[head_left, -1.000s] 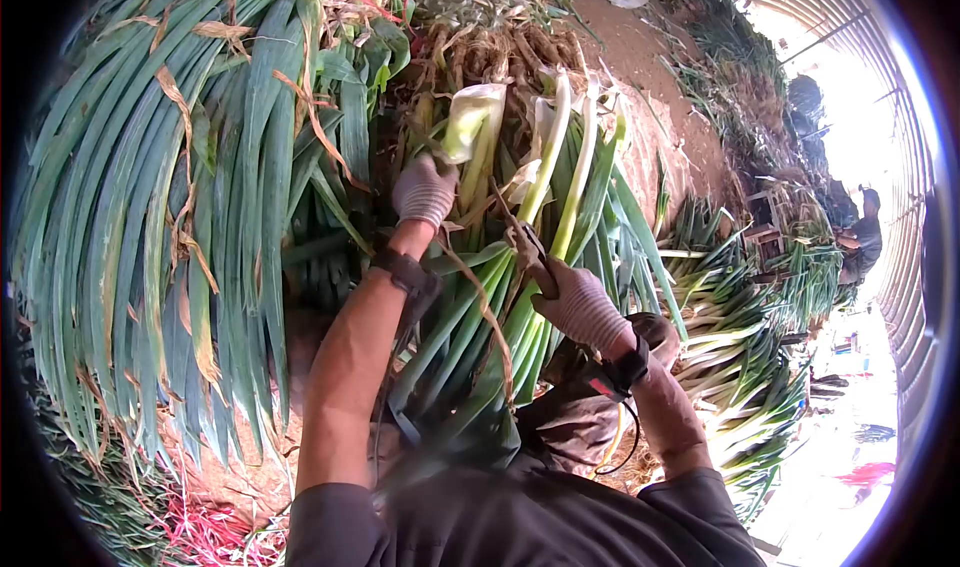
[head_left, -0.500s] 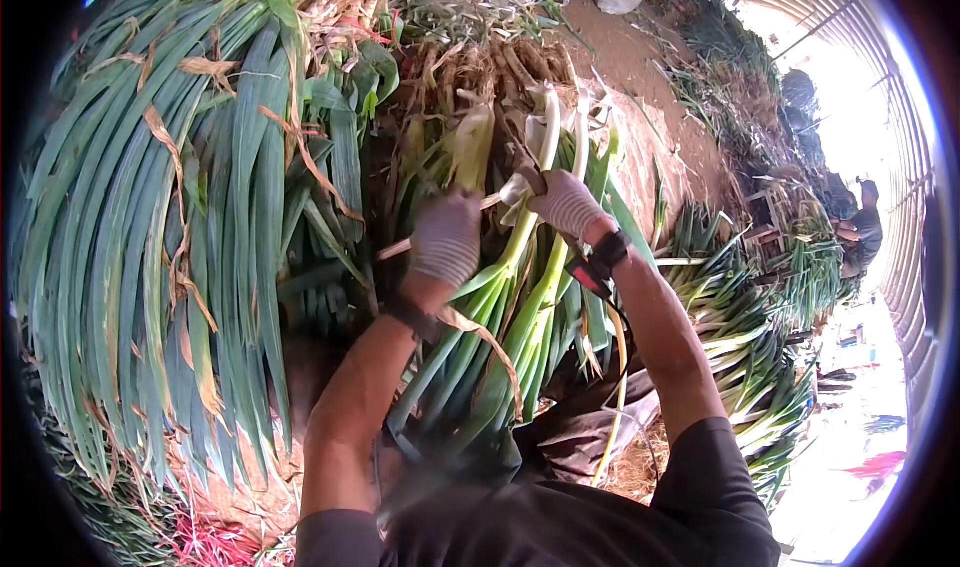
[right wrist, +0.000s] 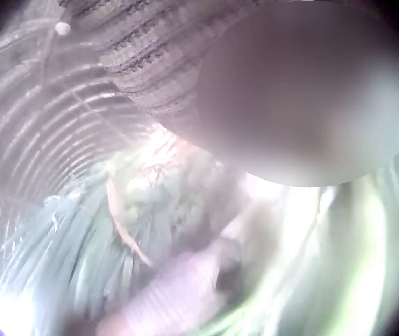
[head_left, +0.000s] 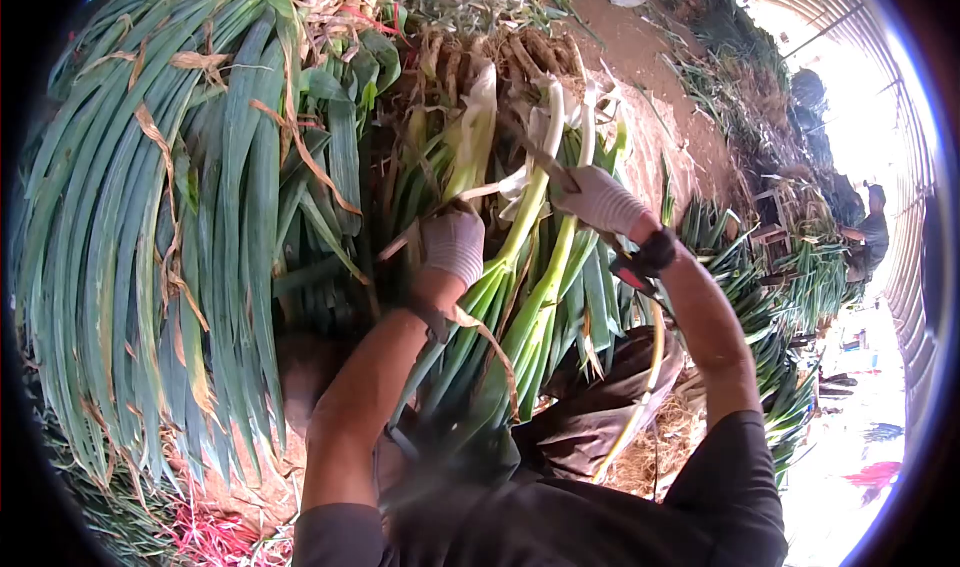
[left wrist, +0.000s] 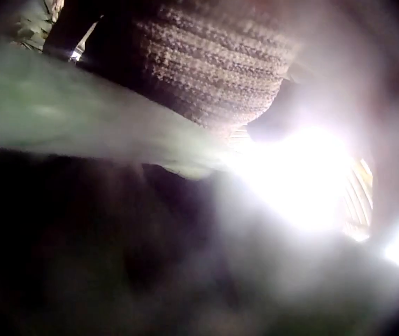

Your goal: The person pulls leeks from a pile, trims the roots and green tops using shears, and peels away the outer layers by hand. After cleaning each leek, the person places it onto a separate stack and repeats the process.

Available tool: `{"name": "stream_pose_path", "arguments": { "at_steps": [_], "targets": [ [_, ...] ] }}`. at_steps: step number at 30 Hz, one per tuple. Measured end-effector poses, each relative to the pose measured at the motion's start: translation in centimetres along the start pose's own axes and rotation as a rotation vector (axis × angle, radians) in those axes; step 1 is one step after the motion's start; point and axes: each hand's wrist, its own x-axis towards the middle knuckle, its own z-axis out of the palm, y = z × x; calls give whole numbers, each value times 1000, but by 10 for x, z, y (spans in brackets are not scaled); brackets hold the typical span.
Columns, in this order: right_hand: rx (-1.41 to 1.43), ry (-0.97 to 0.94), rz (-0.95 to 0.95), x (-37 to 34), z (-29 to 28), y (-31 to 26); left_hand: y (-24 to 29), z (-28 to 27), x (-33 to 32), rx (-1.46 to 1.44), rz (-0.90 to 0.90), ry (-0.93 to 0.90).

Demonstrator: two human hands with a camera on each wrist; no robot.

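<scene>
My left hand, in a striped knit glove, grips the lower part of a thick green onion whose pale stalk points up and away. A dry, tan leaf strip runs across that stalk beside the fist. My right hand, gloved alike, holds a knife; its blurred blade slants up and left toward the stalk. Two pale green onions lie between the hands, their leaves spreading toward the lap. In the right wrist view the left glove shows below; glare and blur hide much of the left wrist view.
A large heap of green onions fills the left side. Roots and stalks lie at the far end. More onions are piled at right, where another person is under the arched roof. Pink strings lie bottom left.
The left hand has come down and toward me from the white part of the stalk, where loose pale skin hung. The right hand has risen away from me with the knife and shifted slightly right.
</scene>
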Motion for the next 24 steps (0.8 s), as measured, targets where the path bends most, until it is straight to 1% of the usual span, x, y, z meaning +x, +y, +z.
{"name": "stream_pose_path", "arguments": {
  "at_steps": [1,2,3,5,6,9,10,11,13,14,17,18,21,22,24],
  "targets": [
    [-5,-28,6,-13,-1,-1,-2,-5,0,-2,15,-4],
    [-14,-55,11,-30,-2,-2,-1,-10,2,7,-42,-19],
    [-26,-83,15,-47,-3,-4,-4,-18,3,-102,-67,-92],
    [-180,-198,-10,-71,-1,3,-17,-30,9,-313,-106,-234],
    [-210,-254,-49,-85,-2,-2,-20,-21,15,-371,-141,-275],
    [-154,-257,-65,-103,-11,-3,-16,-20,15,-376,-180,-311],
    [-182,-278,-80,-101,-15,1,-17,-21,16,-424,-201,-327],
    [-212,-261,-74,-98,-20,7,-18,-21,17,-441,-199,-279],
    [-280,-234,-66,-89,-28,16,-22,-3,18,-481,-205,-182],
    [-346,-142,-95,-82,-28,21,-25,8,21,-554,-204,-148],
    [-171,-240,-55,-82,-26,9,-32,12,18,-595,-65,-122],
    [-290,-317,-112,-75,-23,7,-34,7,21,-575,-89,-229],
    [-322,-49,-101,-60,-15,-2,-37,-5,23,-611,-40,-316],
    [-341,-23,-48,-54,-18,-12,-32,-11,20,-517,-51,-321],
    [-348,40,-74,-31,-19,1,-27,-22,20,-476,-54,-392]
  ]
}}
